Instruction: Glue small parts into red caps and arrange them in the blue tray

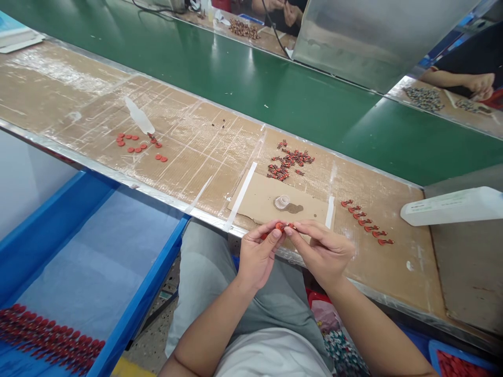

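Note:
Just over the table's front edge, my two hands meet fingertip to fingertip. Closed in a pinch, my left hand (255, 257) holds a small red disc (279, 226). My right hand (325, 252) pinches a small red-and-black piece (291, 225) against or right beside the disc; fingers hide most of both. Beyond them, a small clear cup (282, 202) stands on a taped cardboard sheet (255, 198), a dark wet-looking patch beside it. Behind the sheet is a pile of small red-and-black pieces (291, 161). Several discs with such pieces attached (365, 222) form a slanting row at right.
Loose red discs (137, 150) lie at left near a white squeeze bottle (139, 115). A larger white bottle (451, 206) lies at right. A green belt (236, 78) runs behind the table. The blue tray (149, 246) at lower left holds rows of red pieces. Co-workers' hands appear across.

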The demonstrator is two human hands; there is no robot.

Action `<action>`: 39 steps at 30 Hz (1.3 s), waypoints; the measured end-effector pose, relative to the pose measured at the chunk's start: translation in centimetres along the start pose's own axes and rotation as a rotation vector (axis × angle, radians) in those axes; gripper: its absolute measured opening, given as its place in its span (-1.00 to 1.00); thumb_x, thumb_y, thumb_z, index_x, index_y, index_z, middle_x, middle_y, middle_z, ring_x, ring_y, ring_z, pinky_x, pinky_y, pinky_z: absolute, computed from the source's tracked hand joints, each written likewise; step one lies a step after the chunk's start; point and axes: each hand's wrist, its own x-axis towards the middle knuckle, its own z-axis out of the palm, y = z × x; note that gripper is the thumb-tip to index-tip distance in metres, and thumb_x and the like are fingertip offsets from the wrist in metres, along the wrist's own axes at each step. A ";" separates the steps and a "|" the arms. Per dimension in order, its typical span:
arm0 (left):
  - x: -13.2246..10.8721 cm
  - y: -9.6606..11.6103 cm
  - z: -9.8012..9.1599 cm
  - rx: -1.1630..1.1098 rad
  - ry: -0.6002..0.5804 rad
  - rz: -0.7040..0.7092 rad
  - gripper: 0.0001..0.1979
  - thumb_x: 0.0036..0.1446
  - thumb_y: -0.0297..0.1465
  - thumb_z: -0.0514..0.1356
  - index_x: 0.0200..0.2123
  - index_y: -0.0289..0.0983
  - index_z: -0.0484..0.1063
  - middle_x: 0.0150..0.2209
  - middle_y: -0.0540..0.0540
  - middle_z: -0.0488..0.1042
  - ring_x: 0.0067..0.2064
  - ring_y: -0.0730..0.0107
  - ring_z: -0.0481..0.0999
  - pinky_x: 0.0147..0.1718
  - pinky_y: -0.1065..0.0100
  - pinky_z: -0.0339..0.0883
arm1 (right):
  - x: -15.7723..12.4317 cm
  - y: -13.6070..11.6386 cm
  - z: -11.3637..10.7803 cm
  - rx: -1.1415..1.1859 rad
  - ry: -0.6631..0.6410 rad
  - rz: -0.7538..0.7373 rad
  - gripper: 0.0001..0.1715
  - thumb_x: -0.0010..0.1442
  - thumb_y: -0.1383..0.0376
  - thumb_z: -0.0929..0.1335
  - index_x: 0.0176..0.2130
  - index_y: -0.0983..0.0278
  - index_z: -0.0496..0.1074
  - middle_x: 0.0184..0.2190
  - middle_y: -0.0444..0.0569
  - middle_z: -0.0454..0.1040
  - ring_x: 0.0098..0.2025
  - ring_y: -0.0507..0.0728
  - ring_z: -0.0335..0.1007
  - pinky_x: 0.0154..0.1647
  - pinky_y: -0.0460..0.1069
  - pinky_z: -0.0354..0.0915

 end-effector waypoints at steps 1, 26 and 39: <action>0.0 0.0 0.0 -0.002 0.003 0.000 -0.78 -0.04 -0.42 0.43 -0.25 -0.23 0.63 -0.22 -0.08 0.65 -0.13 0.40 0.62 0.00 0.38 0.44 | 0.0 0.0 0.0 -0.002 -0.002 -0.010 -0.67 0.01 0.43 0.51 -0.21 0.09 0.61 -0.32 -0.09 0.64 -0.33 0.14 0.57 -0.29 0.07 0.54; 0.2 -0.1 -0.4 0.071 0.050 0.082 -0.75 -0.18 -0.39 0.49 -0.33 -0.20 0.65 -0.27 -0.09 0.66 -0.17 0.30 0.63 -0.05 0.28 0.48 | -0.1 -0.2 0.3 -0.027 0.000 -0.028 -0.70 0.01 0.43 0.52 -0.23 0.10 0.60 -0.36 -0.09 0.62 -0.33 0.14 0.57 -0.33 0.06 0.53; 0.2 -0.3 -0.6 0.117 0.026 0.152 -0.77 -0.13 -0.41 0.47 -0.31 -0.18 0.65 -0.23 -0.09 0.65 -0.15 0.32 0.62 -0.04 0.32 0.47 | 0.0 -0.6 0.5 0.000 -0.015 0.000 -0.69 0.02 0.43 0.51 -0.23 0.09 0.60 -0.35 -0.09 0.62 -0.33 0.13 0.56 -0.31 0.05 0.52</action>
